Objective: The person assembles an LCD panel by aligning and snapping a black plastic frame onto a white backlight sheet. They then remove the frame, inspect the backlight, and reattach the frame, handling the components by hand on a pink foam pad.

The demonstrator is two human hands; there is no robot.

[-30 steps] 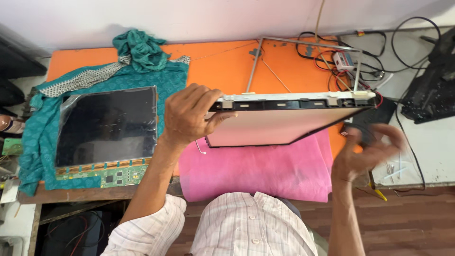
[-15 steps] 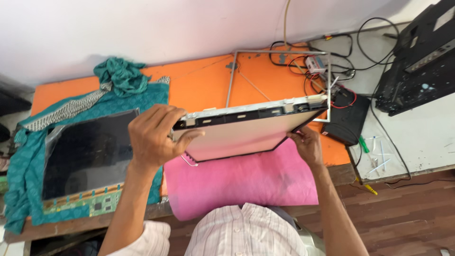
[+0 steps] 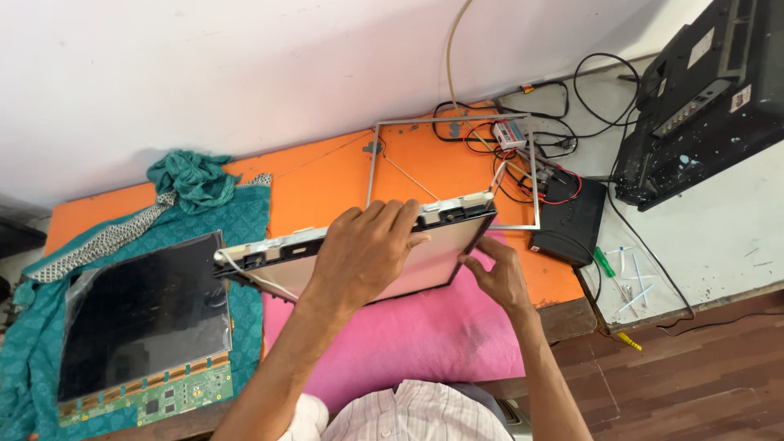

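Note:
My left hand (image 3: 363, 253) grips the top edge of a flat display backlight panel (image 3: 437, 249), a thin rectangular unit with a pale face and a dark rim. I hold it tilted above a pink cloth (image 3: 408, 335) on the orange table (image 3: 327, 180). At the panel's lower right corner, my right hand (image 3: 500, 276) pinches the edge with its fingertips. A white wire hangs from the panel's left end.
A bare dark screen panel (image 3: 139, 314) with green circuit strips lies on a teal cloth (image 3: 245, 220) at left. A thin metal frame (image 3: 453, 122) lies behind the panel. Tangled cables, a black box (image 3: 567, 224) and a black monitor shell (image 3: 702, 90) sit at right.
The panel has come down and tilted toward the pink cloth. My right hand moved from open air onto the panel's lower right corner. The view shifted right.

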